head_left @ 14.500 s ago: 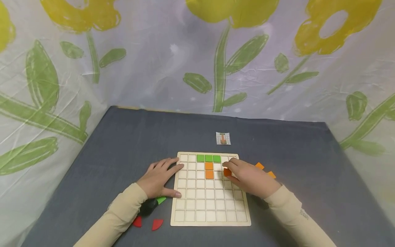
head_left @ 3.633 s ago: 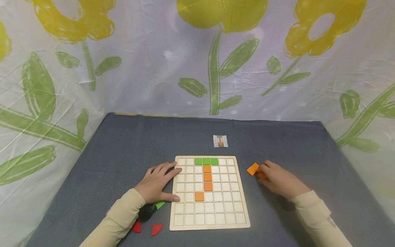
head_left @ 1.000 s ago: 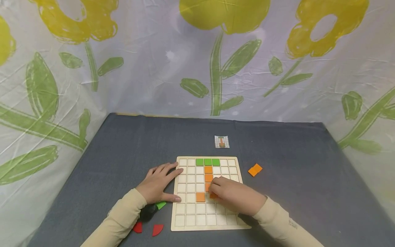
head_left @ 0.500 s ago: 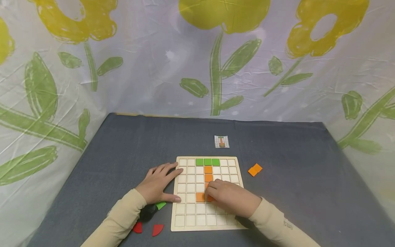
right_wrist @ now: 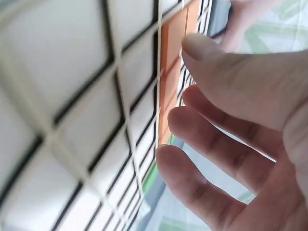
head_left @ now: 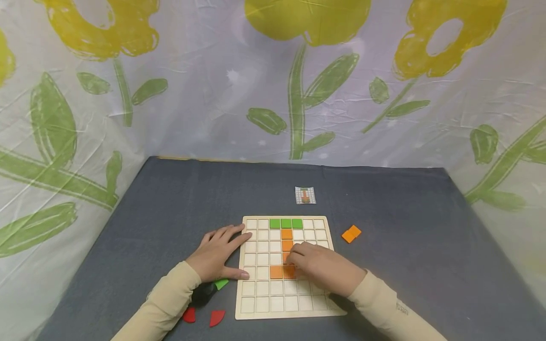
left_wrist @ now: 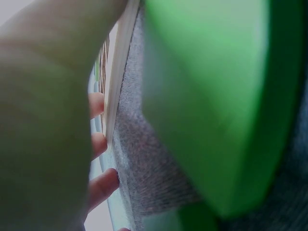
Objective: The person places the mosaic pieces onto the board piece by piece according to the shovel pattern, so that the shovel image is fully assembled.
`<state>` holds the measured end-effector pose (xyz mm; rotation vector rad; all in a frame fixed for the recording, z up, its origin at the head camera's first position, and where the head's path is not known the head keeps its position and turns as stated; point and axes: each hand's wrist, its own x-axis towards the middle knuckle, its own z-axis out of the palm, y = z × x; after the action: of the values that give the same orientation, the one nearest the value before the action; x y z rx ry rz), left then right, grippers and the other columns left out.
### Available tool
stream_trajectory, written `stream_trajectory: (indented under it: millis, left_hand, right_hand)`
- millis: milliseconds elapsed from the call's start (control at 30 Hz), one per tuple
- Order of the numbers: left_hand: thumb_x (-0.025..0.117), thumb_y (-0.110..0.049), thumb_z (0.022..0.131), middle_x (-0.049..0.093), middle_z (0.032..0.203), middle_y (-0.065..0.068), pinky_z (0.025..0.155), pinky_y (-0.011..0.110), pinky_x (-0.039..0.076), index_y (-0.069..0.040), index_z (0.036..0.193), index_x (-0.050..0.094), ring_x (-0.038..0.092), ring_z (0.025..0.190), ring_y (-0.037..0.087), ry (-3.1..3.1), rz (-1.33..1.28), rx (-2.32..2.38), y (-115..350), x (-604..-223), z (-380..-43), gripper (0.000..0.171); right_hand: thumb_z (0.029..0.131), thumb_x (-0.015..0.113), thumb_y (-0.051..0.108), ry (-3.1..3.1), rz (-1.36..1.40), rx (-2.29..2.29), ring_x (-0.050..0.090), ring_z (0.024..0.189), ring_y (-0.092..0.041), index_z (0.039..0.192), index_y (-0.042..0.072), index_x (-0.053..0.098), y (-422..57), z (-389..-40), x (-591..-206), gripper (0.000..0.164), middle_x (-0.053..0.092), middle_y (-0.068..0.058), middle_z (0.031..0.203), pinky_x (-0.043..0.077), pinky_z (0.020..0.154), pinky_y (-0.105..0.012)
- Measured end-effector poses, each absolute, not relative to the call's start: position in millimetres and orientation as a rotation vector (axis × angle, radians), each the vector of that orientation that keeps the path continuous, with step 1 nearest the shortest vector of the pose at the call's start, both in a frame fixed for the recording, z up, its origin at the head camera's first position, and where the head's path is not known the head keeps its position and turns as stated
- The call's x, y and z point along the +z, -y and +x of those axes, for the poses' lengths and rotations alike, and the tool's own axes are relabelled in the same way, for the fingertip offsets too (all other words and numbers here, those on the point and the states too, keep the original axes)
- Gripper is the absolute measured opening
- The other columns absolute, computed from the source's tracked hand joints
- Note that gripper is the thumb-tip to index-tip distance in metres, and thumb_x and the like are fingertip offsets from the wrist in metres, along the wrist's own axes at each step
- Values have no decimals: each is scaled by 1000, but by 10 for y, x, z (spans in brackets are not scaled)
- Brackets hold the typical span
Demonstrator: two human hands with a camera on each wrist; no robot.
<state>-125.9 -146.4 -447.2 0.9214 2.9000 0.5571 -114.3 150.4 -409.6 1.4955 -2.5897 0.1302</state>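
Observation:
A pale wooden grid board [head_left: 262,303] lies on the dark table. Three green tiles [head_left: 286,223] sit in its far row, with a column of orange tiles [head_left: 287,234] below them. Lower down, two orange tiles lie side by side; the right one [head_left: 289,272] is partly under my right hand [head_left: 322,265]. In the right wrist view that hand's thumb and fingers stand apart, holding nothing, close to the orange tiles [right_wrist: 171,43]. My left hand [head_left: 215,255] rests on the board's left edge, fingers spread.
A small printed card [head_left: 305,195] with a grid pattern lies beyond the board. Two loose orange tiles [head_left: 351,234] are to its right. Near my left wrist lie a green piece [head_left: 221,283] and red quarter-round pieces [head_left: 217,318]. A flower-printed curtain [head_left: 204,109] surrounds the table.
The orange tile my right hand held now lies in its cell beside the other one, and the fingers have let go and drawn slightly up and away. The left hand stays put.

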Motion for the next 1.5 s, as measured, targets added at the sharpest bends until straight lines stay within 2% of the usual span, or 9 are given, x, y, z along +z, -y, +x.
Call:
stream_trajectory:
  millis: [200, 433, 600, 800, 1200, 1500]
  left_hand:
    - [67, -65, 76, 35, 151, 11, 100, 63, 31, -16, 145, 42, 36, 135, 36, -2904, 923, 551, 1462, -4472, -1259, 88]
    - [67, -64, 76, 35, 151, 11, 99, 63, 31, -16, 145, 42, 36, 135, 36, -2903, 925, 555, 1456, -4469, -1255, 88]
    - [67, -64, 77, 35, 151, 12, 99, 63, 31, -16, 146, 42, 36, 135, 37, -2892, 917, 560, 1456, -4475, -1255, 88]
    - [66, -65, 77, 34, 151, 11, 100, 63, 30, -17, 146, 41, 35, 135, 37, -2879, 912, 569, 1446, -4478, -1262, 88]
    - [67, -64, 77, 35, 151, 11, 100, 64, 30, -16, 146, 41, 35, 135, 38, -2890, 901, 558, 1453, -4458, -1257, 88]
    - [67, -64, 77, 35, 151, 11, 100, 64, 31, -16, 146, 42, 36, 135, 38, -2893, 905, 556, 1454, -4461, -1259, 88]
  right_hand:
    - [81, 77, 11, 2579, 1413, 121, 59, 88, -7, 100, 15, 63, -1756, -1215, -4063, 24, 58, 6, 96, 50, 77, -18]
    - [73, 81, 4, 2589, 1298, 145, 58, 85, -11, 98, 11, 64, -2142, -1317, -4076, 31, 58, 3, 93, 51, 72, -21]
    - [74, 81, 6, 2629, 1205, 183, 59, 84, -12, 99, 10, 65, -2373, -1395, -4103, 30, 59, 2, 94, 52, 73, -27]
    - [76, 80, 5, 2663, 1139, 213, 58, 82, -12, 97, 10, 65, -2585, -1496, -4118, 27, 58, 1, 91, 52, 70, -24]
    - [83, 76, 22, 2836, 961, 247, 55, 82, -15, 100, 6, 64, -2667, -1661, -4180, 26, 58, -4, 95, 51, 72, -32]
    - [83, 77, 24, 2846, 951, 191, 47, 79, -14, 98, 7, 65, -2693, -1674, -4202, 26, 54, -1, 91, 47, 69, -31]
